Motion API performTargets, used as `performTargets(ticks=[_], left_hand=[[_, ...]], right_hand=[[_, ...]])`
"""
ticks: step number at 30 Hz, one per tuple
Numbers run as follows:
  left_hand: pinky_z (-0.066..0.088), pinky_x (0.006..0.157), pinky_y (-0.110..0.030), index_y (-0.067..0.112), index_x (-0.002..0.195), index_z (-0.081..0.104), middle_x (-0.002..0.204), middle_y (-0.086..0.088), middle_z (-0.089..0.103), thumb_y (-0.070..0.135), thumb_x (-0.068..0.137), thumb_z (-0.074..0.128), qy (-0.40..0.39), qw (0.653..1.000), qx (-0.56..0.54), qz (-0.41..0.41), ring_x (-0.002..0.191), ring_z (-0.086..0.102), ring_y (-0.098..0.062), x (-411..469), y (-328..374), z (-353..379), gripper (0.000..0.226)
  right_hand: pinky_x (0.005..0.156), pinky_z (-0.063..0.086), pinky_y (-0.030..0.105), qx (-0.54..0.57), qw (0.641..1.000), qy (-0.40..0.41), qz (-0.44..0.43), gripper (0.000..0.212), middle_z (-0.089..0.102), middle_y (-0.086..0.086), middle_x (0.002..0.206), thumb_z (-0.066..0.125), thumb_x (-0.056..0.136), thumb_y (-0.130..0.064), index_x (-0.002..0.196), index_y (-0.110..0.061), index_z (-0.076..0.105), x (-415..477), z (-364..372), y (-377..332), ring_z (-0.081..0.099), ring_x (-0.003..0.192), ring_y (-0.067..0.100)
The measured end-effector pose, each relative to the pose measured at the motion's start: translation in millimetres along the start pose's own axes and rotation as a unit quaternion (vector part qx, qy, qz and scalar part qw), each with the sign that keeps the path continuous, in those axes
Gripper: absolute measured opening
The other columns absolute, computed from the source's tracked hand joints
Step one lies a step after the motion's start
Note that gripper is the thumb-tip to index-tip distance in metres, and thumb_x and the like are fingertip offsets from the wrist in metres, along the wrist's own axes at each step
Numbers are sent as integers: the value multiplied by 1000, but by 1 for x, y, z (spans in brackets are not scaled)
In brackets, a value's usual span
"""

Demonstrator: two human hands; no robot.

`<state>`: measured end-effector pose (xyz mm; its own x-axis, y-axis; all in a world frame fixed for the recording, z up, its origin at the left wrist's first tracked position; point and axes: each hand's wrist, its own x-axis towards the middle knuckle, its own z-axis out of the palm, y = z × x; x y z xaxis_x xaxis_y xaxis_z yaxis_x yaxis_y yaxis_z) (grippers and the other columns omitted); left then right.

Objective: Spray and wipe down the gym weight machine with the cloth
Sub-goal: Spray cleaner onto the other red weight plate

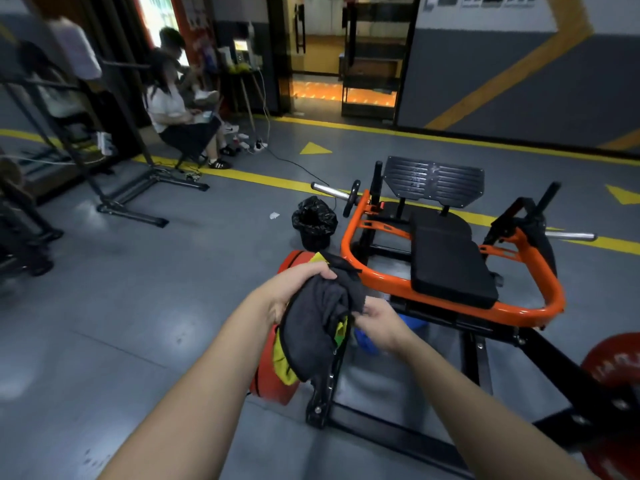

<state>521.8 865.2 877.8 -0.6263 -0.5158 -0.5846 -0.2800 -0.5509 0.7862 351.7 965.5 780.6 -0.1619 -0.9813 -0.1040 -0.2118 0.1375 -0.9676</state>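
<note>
Gym room: grey glossy floor point(138, 323), crossed by a yellow line point(263, 178); grey wall point(519, 98) and open doorway point(346, 95) at the back. Low on the floor at right, the machine point(467, 322): orange frame point(391, 289) round a black pad point(450, 268), ribbed footplate point(433, 180) at the far end, red plate point(616, 368) at the near right.

In front of its near left corner, held up off the floor, a dark grey cloth point(311, 327): left hand point(298, 285) clamped round the bunched top, right hand point(377, 320) pinching the right edge. Behind the cloth, an orange plate point(273, 379) on edge beside the frame. Just beyond the frame's left bend, a bin point(314, 221) lined in black.

Wide stretch of floor to the left, bounded by a black rack point(133, 213) and, farther back, a seated person point(169, 112).
</note>
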Motion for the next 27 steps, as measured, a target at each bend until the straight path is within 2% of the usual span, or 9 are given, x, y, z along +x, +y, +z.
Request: performTargets(ticks=[6, 8, 10, 12, 14, 17, 22, 25, 27], left_hand=[[54, 89, -40, 3, 114, 72, 111, -23, 70, 21, 86, 60, 8, 998, -53, 34, 91, 68, -33, -9, -13, 42, 35], [54, 88, -40, 3, 116, 70, 111, -23, 69, 20, 84, 60, 7, 997, -68, 33, 91, 68, -33, -8, -20, 60, 38], [54, 91, -42, 1, 118, 69, 113, -25, 68, 22, 79, 63, 9, 997, -72, 28, 93, 67, -34, -6, -25, 75, 44], [49, 105, -49, 0, 124, 68, 123, -28, 67, 25, 73, 68, 11, 998, -60, 26, 104, 65, -38, -2, -30, 80, 57], [47, 106, -48, 2, 122, 70, 121, -26, 69, 27, 79, 66, 24, 999, -24, 10, 104, 65, -38, -3, -34, 82, 50], [54, 90, -41, 1, 115, 72, 113, -22, 73, 27, 88, 61, 43, 999, 25, -14, 94, 69, -34, -7, -37, 80, 38], [54, 84, -39, 8, 97, 74, 102, -20, 74, 26, 86, 62, 115, 993, -25, 17, 87, 69, -33, -2, -39, 55, 24], [55, 71, -32, 7, 105, 72, 100, -17, 76, 32, 83, 65, 227, 970, -82, 26, 81, 71, -29, 15, -42, 35, 34], [55, 74, -34, 7, 132, 55, 113, -14, 71, 41, 75, 73, 303, 948, -92, 27, 94, 70, -27, 31, -44, 23, 68]], right_hand=[[90, 56, 26, -55, 997, -58, 1, 33, 71, 6, 118, 66, 95, 3, 127, -3, 63, -16, -24, -4, 67, 97, 0], [89, 58, 37, -80, 994, -69, -9, 20, 74, 8, 104, 56, 102, -6, 110, -1, 73, -25, -20, -6, 70, 85, 11], [62, 59, 26, 41, 999, 4, 31, 52, 75, 8, 75, 44, 107, -22, 72, -5, 79, -29, -11, -4, 72, 60, 16], [51, 54, 23, 146, 988, 25, 53, 52, 72, 8, 68, 42, 107, -27, 71, -9, 75, -37, -4, -2, 70, 52, 17], [59, 56, 26, 175, 981, 51, 63, 40, 73, 8, 74, 51, 99, -26, 73, -10, 76, -50, 0, -10, 72, 59, 19], [69, 55, 26, -12, 985, 163, 57, 15, 75, 9, 90, 60, 94, -17, 94, -14, 75, -59, -6, 10, 74, 84, 25], [82, 45, 41, -129, 943, 244, 187, 30, 68, 17, 107, 59, 95, -34, 116, -15, 49, -58, -28, 51, 63, 104, 42], [87, 48, 42, -81, 942, 235, 227, 46, 70, 6, 100, 60, 91, -61, 108, -20, 50, -52, -36, 54, 64, 100, 34], [84, 48, 39, -86, 942, 223, 235, 50, 72, -1, 92, 58, 87, -67, 103, -20, 53, -45, -33, 56, 65, 94, 26]])
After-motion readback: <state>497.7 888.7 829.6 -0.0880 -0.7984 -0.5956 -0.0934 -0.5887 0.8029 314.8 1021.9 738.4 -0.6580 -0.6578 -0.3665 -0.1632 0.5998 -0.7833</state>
